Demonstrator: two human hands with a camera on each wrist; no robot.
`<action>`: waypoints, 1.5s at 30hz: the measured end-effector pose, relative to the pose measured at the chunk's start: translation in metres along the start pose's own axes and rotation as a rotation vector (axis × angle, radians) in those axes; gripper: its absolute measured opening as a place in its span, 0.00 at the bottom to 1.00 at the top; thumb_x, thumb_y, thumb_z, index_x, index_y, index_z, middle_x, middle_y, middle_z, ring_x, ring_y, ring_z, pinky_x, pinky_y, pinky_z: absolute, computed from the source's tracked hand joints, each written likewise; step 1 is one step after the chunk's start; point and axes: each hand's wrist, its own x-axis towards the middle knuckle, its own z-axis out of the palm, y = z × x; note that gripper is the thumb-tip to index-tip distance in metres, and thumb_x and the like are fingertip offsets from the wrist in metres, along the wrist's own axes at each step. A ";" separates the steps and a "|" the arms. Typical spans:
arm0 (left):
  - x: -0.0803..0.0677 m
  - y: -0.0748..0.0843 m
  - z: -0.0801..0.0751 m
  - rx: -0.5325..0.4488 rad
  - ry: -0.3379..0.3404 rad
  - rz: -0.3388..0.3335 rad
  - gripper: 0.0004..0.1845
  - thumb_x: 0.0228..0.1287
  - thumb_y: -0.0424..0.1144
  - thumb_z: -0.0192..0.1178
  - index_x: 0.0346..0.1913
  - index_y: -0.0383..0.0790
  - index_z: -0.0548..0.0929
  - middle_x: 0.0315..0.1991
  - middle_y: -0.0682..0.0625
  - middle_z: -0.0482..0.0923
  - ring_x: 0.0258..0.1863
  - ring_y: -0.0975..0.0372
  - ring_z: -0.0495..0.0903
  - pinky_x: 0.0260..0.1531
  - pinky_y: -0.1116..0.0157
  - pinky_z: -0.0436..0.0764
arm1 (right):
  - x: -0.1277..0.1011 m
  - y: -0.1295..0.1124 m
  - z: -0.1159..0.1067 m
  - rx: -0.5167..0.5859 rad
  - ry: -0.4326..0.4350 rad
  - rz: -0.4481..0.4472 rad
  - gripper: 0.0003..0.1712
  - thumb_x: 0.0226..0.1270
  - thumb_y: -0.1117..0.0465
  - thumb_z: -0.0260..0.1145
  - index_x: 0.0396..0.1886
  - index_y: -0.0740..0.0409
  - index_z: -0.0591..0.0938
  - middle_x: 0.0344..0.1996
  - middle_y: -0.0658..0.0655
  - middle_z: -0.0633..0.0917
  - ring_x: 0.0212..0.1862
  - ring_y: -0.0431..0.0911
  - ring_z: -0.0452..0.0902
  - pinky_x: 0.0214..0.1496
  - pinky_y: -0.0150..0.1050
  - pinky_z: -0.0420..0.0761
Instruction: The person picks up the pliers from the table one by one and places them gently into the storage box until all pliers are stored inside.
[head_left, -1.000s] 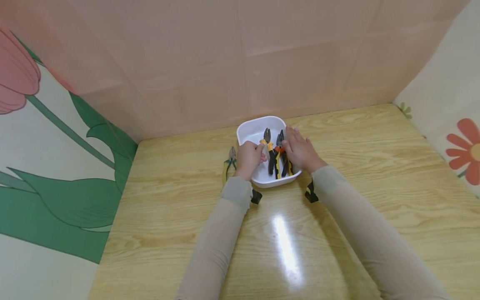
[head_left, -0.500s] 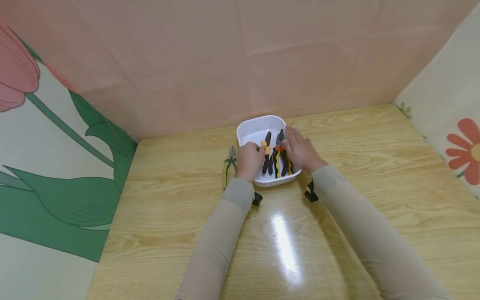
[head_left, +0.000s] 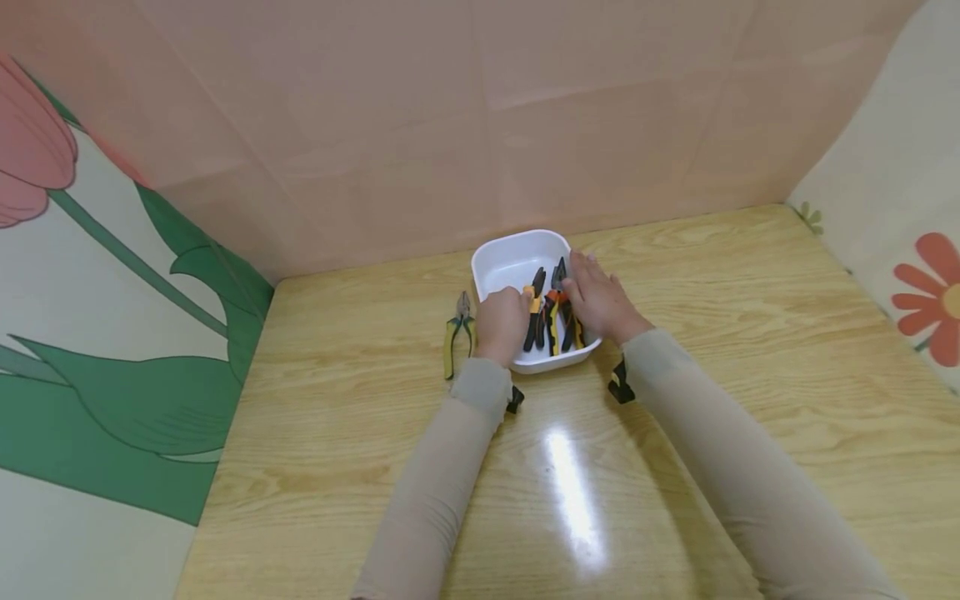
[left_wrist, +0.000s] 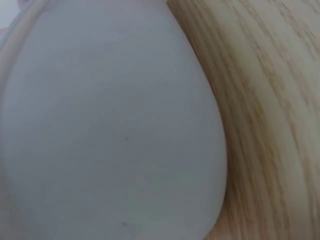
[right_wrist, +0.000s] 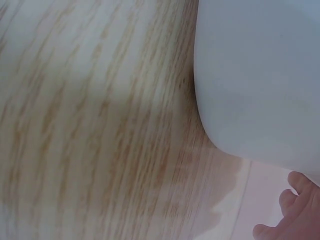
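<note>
My left hand (head_left: 502, 323) reaches over the left rim of a white plastic tray (head_left: 517, 252) and pinches pliers (head_left: 533, 321) with orange and black handles. Their dark jaws point to the far end of the tray. Just right of them, pliers with yellow, black and red handles (head_left: 553, 327) lie in the tray, beside another dark-jawed pair partly hidden by my right hand (head_left: 602, 304). That hand rests along the tray's right rim, its fingers extended and thumb on the inner side. In the right wrist view, fingertips (right_wrist: 290, 205) show past the tray's outer wall (right_wrist: 260, 85).
Left of the tray, pliers with yellow-green handles (head_left: 452, 346) lie on the wooden table (head_left: 330, 433). A pinkish covering (head_left: 375, 125) rises behind the table's back edge. Flower-patterned panels (head_left: 918, 167) stand at the sides.
My left hand has brought the orange-handled pliers closer to the others in the tray, tilting their jaws rightward. The right hand has stayed at the rim.
</note>
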 end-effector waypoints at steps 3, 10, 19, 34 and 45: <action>0.000 0.001 0.002 0.051 -0.010 0.016 0.23 0.81 0.50 0.49 0.30 0.41 0.83 0.21 0.52 0.78 0.18 0.62 0.76 0.19 0.67 0.74 | 0.000 0.000 0.001 -0.002 0.008 -0.004 0.36 0.85 0.49 0.34 0.82 0.61 0.39 0.81 0.65 0.43 0.80 0.62 0.34 0.77 0.67 0.37; 0.000 0.004 0.005 0.134 -0.042 -0.001 0.24 0.81 0.52 0.47 0.35 0.41 0.86 0.23 0.51 0.81 0.21 0.61 0.79 0.22 0.63 0.79 | 0.001 0.002 0.001 0.011 0.001 0.007 0.37 0.85 0.49 0.35 0.82 0.61 0.38 0.81 0.66 0.44 0.81 0.62 0.34 0.77 0.67 0.37; 0.000 0.008 0.009 0.183 -0.076 -0.022 0.23 0.81 0.52 0.45 0.44 0.44 0.89 0.33 0.50 0.87 0.29 0.60 0.84 0.29 0.60 0.84 | 0.001 0.003 0.001 0.007 0.003 0.009 0.37 0.85 0.49 0.35 0.82 0.61 0.38 0.81 0.66 0.44 0.81 0.62 0.34 0.77 0.67 0.38; 0.000 0.006 0.013 0.266 -0.072 0.047 0.16 0.80 0.47 0.50 0.47 0.46 0.88 0.36 0.51 0.86 0.33 0.60 0.84 0.34 0.62 0.85 | 0.003 0.003 0.003 0.013 0.015 0.000 0.37 0.85 0.48 0.35 0.82 0.61 0.40 0.81 0.64 0.44 0.81 0.62 0.35 0.77 0.67 0.38; 0.000 0.004 0.018 0.345 -0.070 0.088 0.12 0.80 0.42 0.51 0.50 0.44 0.85 0.37 0.50 0.83 0.32 0.60 0.82 0.32 0.62 0.85 | 0.004 0.003 0.002 0.018 -0.006 0.011 0.37 0.85 0.48 0.34 0.82 0.60 0.38 0.81 0.64 0.43 0.81 0.61 0.33 0.77 0.66 0.37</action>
